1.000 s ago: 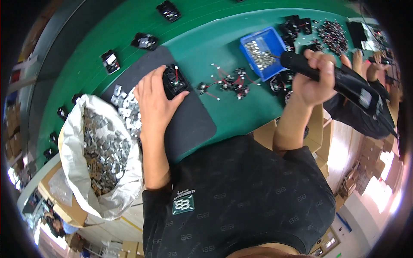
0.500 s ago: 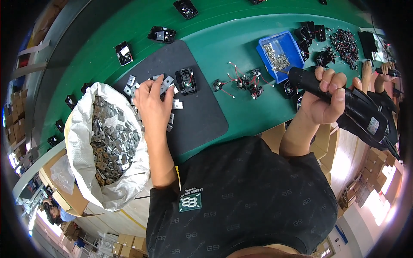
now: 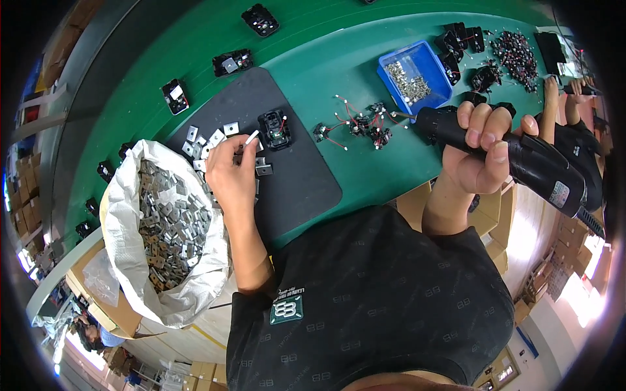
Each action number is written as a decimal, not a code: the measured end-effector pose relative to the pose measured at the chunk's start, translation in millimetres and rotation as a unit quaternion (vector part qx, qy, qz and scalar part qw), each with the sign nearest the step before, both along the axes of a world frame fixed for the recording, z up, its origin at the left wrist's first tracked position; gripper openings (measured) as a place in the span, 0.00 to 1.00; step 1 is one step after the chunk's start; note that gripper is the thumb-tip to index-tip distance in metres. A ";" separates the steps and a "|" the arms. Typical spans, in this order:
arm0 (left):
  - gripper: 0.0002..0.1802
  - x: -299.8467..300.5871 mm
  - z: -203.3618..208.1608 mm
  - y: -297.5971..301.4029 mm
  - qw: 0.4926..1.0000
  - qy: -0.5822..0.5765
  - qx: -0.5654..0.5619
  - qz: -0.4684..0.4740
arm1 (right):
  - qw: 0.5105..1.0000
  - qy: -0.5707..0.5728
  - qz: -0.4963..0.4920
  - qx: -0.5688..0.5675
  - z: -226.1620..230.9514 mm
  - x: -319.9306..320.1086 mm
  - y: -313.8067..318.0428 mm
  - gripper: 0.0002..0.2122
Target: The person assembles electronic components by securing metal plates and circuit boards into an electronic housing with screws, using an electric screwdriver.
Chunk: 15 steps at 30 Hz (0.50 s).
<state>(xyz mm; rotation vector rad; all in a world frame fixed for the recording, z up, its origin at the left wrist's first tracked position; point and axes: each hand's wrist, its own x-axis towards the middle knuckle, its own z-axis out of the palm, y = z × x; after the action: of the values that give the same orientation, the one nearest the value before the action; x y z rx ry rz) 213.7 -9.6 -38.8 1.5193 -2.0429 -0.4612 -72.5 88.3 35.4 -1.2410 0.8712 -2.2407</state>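
Between the thumb and fingertips of my left hand [image 3: 231, 176] is a small metal plate [image 3: 252, 137], seen nearly edge-on. Around that hand more square metal plates with holes lie loose on a dark grey mat [image 3: 303, 173]. Just right of the pinched plate sits a black plastic housing [image 3: 275, 129] with wiring inside. My right hand [image 3: 486, 146] is wrapped around a black electric screwdriver [image 3: 528, 159]. Its bit points left, its tip close to the blue bin [image 3: 417, 79] of small screws. Wired black parts [image 3: 365, 125] with red leads lie between mat and bin.
A white woven sack [image 3: 120, 215] full of metal plates stands at the left. More black housings [image 3: 261, 21] sit along the green strip beyond the mat. Small dark parts [image 3: 514, 55] are heaped at the far right, near another person's arm [image 3: 551, 107].
My left hand has drawn a plate up from the loose ones and now pinches it near the housing. The screwdriver in my right hand has shifted slightly left in view.
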 end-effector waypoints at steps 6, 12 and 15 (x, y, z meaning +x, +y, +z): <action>0.07 -8.0 -1.0 -6.1 0.997 0.060 -0.005 -0.058 | 1.000 -0.007 -0.001 0.014 -0.4 4.2 0.4 0.23; 0.08 -6.9 5.9 -13.4 0.997 0.073 -0.024 -0.033 | 1.000 -0.005 0.007 0.021 -2.6 6.7 1.6 0.23; 0.08 -9.4 17.7 -11.3 0.994 0.085 -0.026 -0.068 | 1.000 -0.007 0.001 0.018 -2.9 6.2 1.5 0.23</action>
<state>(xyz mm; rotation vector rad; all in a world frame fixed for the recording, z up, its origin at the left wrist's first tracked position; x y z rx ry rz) 204.3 -20.9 -21.1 1.2708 -2.0152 -0.5656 -66.4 89.8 32.5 -1.2084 0.8994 -2.2197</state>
